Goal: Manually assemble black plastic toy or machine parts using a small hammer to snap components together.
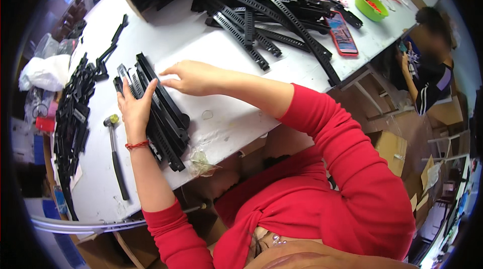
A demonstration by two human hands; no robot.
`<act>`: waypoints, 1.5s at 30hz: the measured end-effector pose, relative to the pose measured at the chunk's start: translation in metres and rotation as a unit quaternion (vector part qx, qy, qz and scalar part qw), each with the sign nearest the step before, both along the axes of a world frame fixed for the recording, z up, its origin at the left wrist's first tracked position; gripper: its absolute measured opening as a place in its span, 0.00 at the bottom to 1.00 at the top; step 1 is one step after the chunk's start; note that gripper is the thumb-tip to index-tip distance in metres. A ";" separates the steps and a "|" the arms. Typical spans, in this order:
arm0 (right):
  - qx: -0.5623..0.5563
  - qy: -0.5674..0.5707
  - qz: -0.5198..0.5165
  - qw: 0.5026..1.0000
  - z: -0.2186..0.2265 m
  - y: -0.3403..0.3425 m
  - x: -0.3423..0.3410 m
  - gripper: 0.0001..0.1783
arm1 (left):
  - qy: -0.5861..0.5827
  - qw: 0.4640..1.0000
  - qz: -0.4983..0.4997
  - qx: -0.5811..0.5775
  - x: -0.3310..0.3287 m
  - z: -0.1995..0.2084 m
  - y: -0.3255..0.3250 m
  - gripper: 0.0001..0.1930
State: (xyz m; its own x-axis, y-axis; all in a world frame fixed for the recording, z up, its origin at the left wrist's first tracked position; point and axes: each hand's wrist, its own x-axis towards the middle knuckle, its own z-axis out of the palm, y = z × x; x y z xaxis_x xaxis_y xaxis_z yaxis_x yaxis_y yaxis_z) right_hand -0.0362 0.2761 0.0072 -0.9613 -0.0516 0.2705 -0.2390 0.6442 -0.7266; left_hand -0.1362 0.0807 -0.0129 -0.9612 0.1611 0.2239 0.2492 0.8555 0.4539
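A bundle of long black slotted strips (166, 118) lies lengthwise on the white table, side by side. My left hand (135, 110), with a red cord at its wrist, rests across the upper part of the bundle. Its thumb and fingers are spread over the strips. Just to the right of the bundle's far end is my right hand (190, 78). Its fingers reach toward the strips with a gap between them, and nothing shows in them. Whether the fingertips touch the strips I cannot tell.
A hammer (116, 158) lies left of the bundle, beside a long heap of black parts (74, 118). More slotted strips (282, 12) are piled at the back, near a red-edged phone (343, 35) and a green bowl (371, 6). Another person (432, 62) sits at the right.
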 end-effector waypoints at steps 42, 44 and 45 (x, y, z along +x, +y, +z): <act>-0.129 -0.168 -0.028 0.977 0.021 -0.025 -0.051 0.17 | -0.065 0.985 0.076 0.142 -0.023 0.003 -0.010 0.38; -0.170 -0.189 -0.018 0.967 0.026 -0.014 -0.056 0.15 | -0.065 0.985 0.073 0.146 -0.026 0.002 -0.012 0.38; -0.175 -0.188 -0.003 0.966 0.033 -0.007 -0.059 0.14 | -0.065 0.987 0.076 0.125 -0.028 0.002 -0.013 0.38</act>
State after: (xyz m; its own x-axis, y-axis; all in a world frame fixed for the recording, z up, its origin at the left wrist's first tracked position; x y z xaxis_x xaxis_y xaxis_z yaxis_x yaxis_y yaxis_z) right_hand -0.0955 0.2694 0.0404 -0.9950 -0.0139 -0.0988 0.0880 0.3431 -0.9352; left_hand -0.1640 0.0680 -0.0109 -0.9933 -0.0320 0.1114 0.0520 0.7358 0.6752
